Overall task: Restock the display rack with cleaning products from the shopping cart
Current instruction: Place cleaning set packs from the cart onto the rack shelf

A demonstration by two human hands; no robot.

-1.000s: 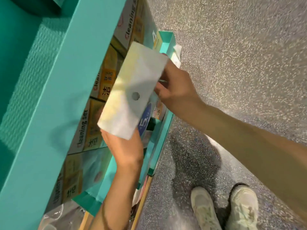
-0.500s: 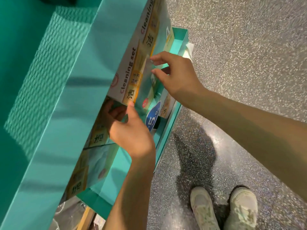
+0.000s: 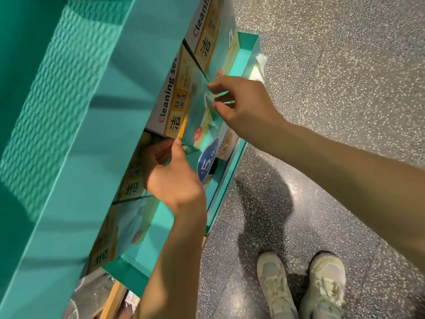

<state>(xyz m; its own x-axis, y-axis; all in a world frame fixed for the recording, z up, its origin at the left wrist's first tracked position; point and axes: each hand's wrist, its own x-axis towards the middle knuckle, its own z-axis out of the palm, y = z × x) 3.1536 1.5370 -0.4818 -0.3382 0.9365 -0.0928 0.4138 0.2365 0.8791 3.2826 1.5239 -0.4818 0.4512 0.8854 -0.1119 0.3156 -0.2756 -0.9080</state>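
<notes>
A white and yellow "Cleaning set" box (image 3: 177,104) stands on the teal display rack (image 3: 230,171), in a row with more of the same boxes. My left hand (image 3: 172,176) grips its lower corner from below. My right hand (image 3: 243,104) pinches its upper right edge with thumb and fingertips. Another box (image 3: 207,31) stands behind it and further ones (image 3: 131,180) lie nearer to me, partly hidden by my left hand. The shopping cart is out of view.
The teal upper shelf panel (image 3: 80,134) overhangs the boxes on the left. A round blue price tag (image 3: 208,163) sits at the shelf's front lip. Speckled grey floor (image 3: 333,88) lies to the right, with my two pale shoes (image 3: 301,284) below. A wooden edge (image 3: 115,298) shows under the rack.
The box was held flat in front of the shelf a second ago. It now stands turned into the row with its printed face showing, and both hands have shifted to its edges.
</notes>
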